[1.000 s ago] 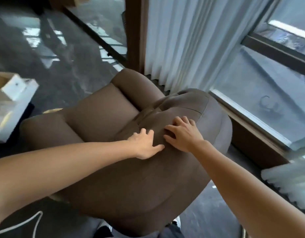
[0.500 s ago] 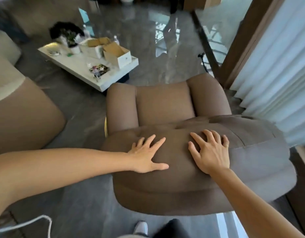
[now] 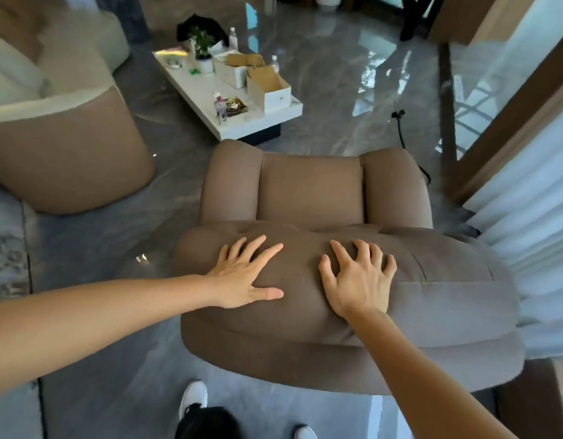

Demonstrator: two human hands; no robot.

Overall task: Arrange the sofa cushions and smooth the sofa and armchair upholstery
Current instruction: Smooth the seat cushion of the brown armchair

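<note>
white coffee table [image 3: 207, 99], open cardboard box [image 3: 267, 88], potted plant [image 3: 202, 50], plastic bottles [image 3: 232, 38], white curtain [image 3: 533, 198], glossy grey floor [image 3: 337, 74]

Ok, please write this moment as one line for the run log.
step: smoothing armchair backrest top | left hand: flat, fingers spread | right hand: flat, fingers curled slightly | held: nothing

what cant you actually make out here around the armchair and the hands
All in the head view:
- Armchair front and base: hidden behind its own backrest and seat.
- Fabric under the left hand and right hand: covered by the palms, so creases there cannot be judged.
- Sofa: cut off by the left edge; its cushions are mostly out of frame.
- Small items on the coffee table: too small to identify.
</note>
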